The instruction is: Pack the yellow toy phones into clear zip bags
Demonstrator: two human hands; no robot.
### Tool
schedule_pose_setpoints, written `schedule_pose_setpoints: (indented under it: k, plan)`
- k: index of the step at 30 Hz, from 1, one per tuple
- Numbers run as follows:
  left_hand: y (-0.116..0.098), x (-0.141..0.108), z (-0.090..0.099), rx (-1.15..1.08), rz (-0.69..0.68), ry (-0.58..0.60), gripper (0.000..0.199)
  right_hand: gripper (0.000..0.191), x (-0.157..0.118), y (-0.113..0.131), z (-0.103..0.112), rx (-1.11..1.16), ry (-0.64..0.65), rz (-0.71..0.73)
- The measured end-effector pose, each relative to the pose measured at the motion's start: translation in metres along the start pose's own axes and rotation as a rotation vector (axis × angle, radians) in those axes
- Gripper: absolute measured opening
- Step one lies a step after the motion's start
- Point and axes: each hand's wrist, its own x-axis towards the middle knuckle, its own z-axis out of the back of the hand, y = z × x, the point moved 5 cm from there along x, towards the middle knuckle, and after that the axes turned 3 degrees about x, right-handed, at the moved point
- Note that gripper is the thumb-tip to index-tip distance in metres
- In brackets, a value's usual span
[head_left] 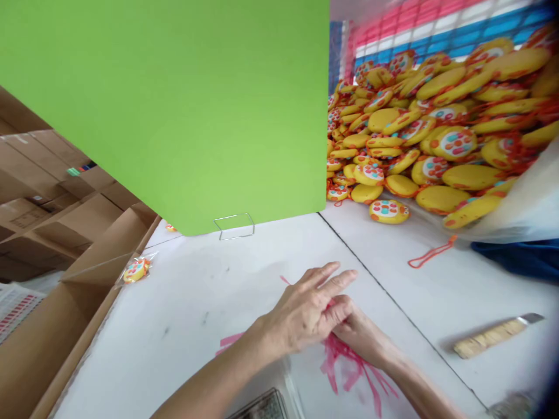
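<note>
Your L hand (305, 308) overlapped your R hand (360, 330), on the near side of the green panel (218, 116); couldn't tell if either was clamped on the pink strips (338, 349), whose loose ends fanned out away from the panel. They looked thin, light & limp, prob. slippery, apt to tangle; bunched end was prob. the best hold.

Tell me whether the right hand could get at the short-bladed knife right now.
Likely yes: nothing visible stands between the right hand and the short-bladed knife, though the left hand partly covers the right.
</note>
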Motion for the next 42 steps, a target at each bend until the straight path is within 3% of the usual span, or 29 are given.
schedule_pose_setpoints:
  k: [2, 5, 9, 16, 22, 29, 32, 36, 38, 40, 42]
  plan:
    - [0.021, -0.001, -0.003, -0.198, 0.184, 0.056, 0.047, 0.025, 0.004, 0.007, -0.002, 0.009, 0.056, -0.023]
    - [0.049, -0.012, -0.010, -0.531, 0.415, -0.003, 0.044, 0.029, 0.012, 0.014, -0.001, 0.029, 0.089, -0.045]
    - [0.064, -0.029, -0.016, -0.685, 0.490, -0.143, 0.049, 0.032, 0.019, 0.017, -0.008, 0.085, 0.028, -0.034]
    - [0.070, -0.048, -0.016, -0.926, 0.662, -0.430, 0.045, 0.032, 0.024, 0.013, -0.029, 0.289, -0.134, -0.002]
    - [0.071, -0.048, -0.028, -1.117, 0.734, -0.492, 0.038, 0.023, 0.029, 0.010, -0.038, 0.486, -0.389, -0.042]
    - [0.071, -0.058, -0.040, -1.235, 0.797, -0.505, 0.036, 0.039, 0.035, 0.020, -0.047, 0.688, -0.506, -0.098]
    - [0.078, -0.074, -0.027, -1.167, 0.807, -0.572, 0.034, 0.037, 0.038, 0.021, -0.041, 0.728, -0.530, -0.102]
    - [0.088, -0.089, 0.016, -1.015, 0.725, -0.751, 0.035, 0.037, 0.042, 0.026, -0.036, 0.761, -0.499, -0.104]
    - [0.089, -0.087, 0.034, -0.980, 0.667, -0.781, 0.040, 0.039, 0.043, 0.031, -0.037, 0.763, -0.464, -0.105]
    - [0.087, -0.079, 0.038, -1.001, 0.617, -0.728, 0.050, 0.039, 0.045, 0.034, -0.040, 0.749, -0.428, -0.097]
    - [0.080, -0.066, 0.025, -1.125, 0.585, -0.543, 0.066, 0.037, 0.048, 0.037, -0.046, 0.712, -0.377, -0.077]
